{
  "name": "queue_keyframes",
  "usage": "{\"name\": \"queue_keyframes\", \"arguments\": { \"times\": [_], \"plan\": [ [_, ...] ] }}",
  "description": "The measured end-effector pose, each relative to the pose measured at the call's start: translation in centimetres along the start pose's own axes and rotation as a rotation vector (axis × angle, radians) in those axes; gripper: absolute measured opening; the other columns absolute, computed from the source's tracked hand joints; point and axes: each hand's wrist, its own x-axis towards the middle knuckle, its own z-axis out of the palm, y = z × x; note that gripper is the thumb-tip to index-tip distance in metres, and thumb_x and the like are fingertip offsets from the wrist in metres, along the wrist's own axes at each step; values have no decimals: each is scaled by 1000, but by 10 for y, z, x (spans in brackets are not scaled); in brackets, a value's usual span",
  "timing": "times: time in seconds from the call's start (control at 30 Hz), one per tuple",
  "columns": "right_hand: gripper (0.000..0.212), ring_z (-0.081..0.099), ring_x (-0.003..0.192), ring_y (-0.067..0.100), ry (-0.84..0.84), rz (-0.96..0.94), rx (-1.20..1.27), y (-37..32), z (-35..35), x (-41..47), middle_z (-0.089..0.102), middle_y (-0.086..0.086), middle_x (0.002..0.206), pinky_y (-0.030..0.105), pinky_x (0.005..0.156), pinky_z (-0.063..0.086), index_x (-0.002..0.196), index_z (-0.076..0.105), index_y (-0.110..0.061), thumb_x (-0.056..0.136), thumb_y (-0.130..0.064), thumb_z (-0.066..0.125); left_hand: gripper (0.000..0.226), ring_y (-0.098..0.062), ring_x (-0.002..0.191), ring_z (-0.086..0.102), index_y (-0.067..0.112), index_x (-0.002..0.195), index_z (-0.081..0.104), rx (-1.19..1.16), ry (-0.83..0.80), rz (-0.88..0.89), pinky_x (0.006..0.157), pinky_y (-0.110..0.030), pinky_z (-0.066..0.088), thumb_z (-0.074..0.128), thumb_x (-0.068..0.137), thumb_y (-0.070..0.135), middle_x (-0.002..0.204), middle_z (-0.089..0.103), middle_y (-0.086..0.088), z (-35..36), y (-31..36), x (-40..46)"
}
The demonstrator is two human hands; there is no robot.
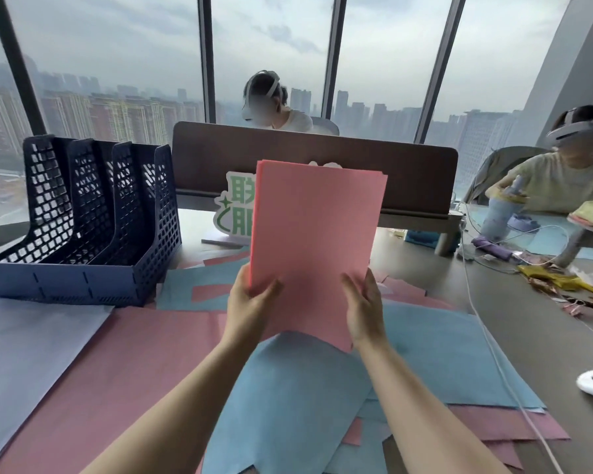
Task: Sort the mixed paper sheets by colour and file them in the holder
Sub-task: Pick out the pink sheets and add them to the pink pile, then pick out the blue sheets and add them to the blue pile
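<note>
Head view, left hand thumb pinching upright pink sheets, right hand fingers seemingly straight alongside

The upright stack of pink paper sheets I hold hides most of the green-lettered white sign.

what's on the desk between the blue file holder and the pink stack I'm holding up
In the head view, loose blue and pink sheets cover the desk between the file holder and the pink stack.
</note>
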Motion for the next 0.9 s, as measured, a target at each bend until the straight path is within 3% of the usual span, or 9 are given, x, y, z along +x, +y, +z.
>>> {"name": "queue_keyframes", "arguments": {
  "times": [0.1,0.2,0.3,0.43,0.53,0.67,0.77,0.83,0.9],
  "plan": [
    [38,54,119,12,29,7,-122,-6,8,1,58,4,135,23,100,36,138,50,-9,103,-24,45,15,-13,79,62,26,92,66,79,6,26,79,-40,54,63,77,23,86,71,6,1,7,4],
    [14,52,69,5,34,-115,-242,-23,14,4,63,3,82,23,70,42,97,60,-9,96,-17,48,17,-11,73,62,23,89,65,179,42,18,70,-31,52,61,82,7,80,70,8,-27,30,18],
    [19,40,56,13,-116,-70,-338,-41,31,-3,46,-3,60,18,46,29,71,53,-14,89,-7,54,21,-23,80,71,19,97,67,223,6,-84,75,-38,59,63,77,15,91,75,-5,-83,52,24],
    [22,51,46,21,-477,308,-184,-55,68,-43,50,5,55,22,45,41,67,52,-11,86,-2,48,17,-21,63,70,3,101,69,348,-78,-310,65,-33,60,58,89,-3,92,73,-18,-167,70,11],
    [16,59,41,21,-756,460,-274,-49,93,-77,60,10,58,19,36,39,83,59,-3,90,-7,45,20,-23,67,72,3,99,71,582,-173,-513,60,-31,60,56,89,-4,89,75,-17,-221,73,-11],
    [11,58,38,15,-922,484,-435,-32,118,-112,63,10,66,17,33,35,86,57,-4,90,-9,49,17,-26,83,74,10,99,71,882,-258,-702,70,-33,57,61,86,5,91,76,-10,-264,64,-39],
    [12,53,34,11,-1007,460,-587,-24,126,-126,65,5,63,16,34,31,81,58,-3,88,-10,51,19,-27,72,68,6,97,69,1005,-209,-707,60,-30,51,69,79,12,82,71,-11,-277,49,-46],
    [17,46,29,11,-1010,427,-695,-19,127,-131,65,4,57,13,34,28,68,59,-6,83,-10,52,34,-24,67,63,7,105,64,1107,-180,-671,51,-24,47,77,75,18,82,65,-10,-275,42,-50],
    [20,44,29,11,-981,371,-796,-17,125,-133,62,2,49,14,37,32,59,58,-10,79,-13,55,62,-23,81,62,13,124,54,1248,-171,-634,54,-25,49,83,71,27,97,61,-5,-270,39,-53]
  ]
}}
